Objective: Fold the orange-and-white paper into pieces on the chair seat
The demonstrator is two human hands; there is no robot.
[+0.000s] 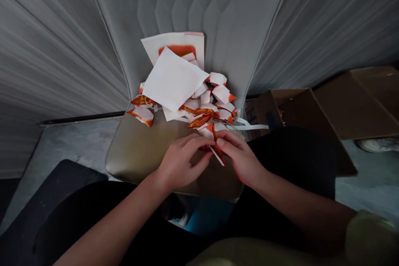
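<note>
Both my hands pinch a folded paper piece (219, 154), orange-gold on one face and white along its edge, held above the front of the chair seat. My left hand (183, 160) grips it from the left with thumb and fingertips. From the right, my right hand (238, 153) has its thumb pressed against the orange side. Just beyond my fingers lies a pile of folded white-and-orange paper pieces (222, 93). A flat white sheet (174, 79) rests over part of the pile. Behind it, a stack of paper with an orange print (199, 43) leans on the chair back.
The grey padded chair (124, 145) stands between my knees. At the right is an open cardboard box (327, 133) on the floor. Pale strips of paper (254, 126) stick out over the seat's right edge. Grey curtains (46, 50) hang on both sides.
</note>
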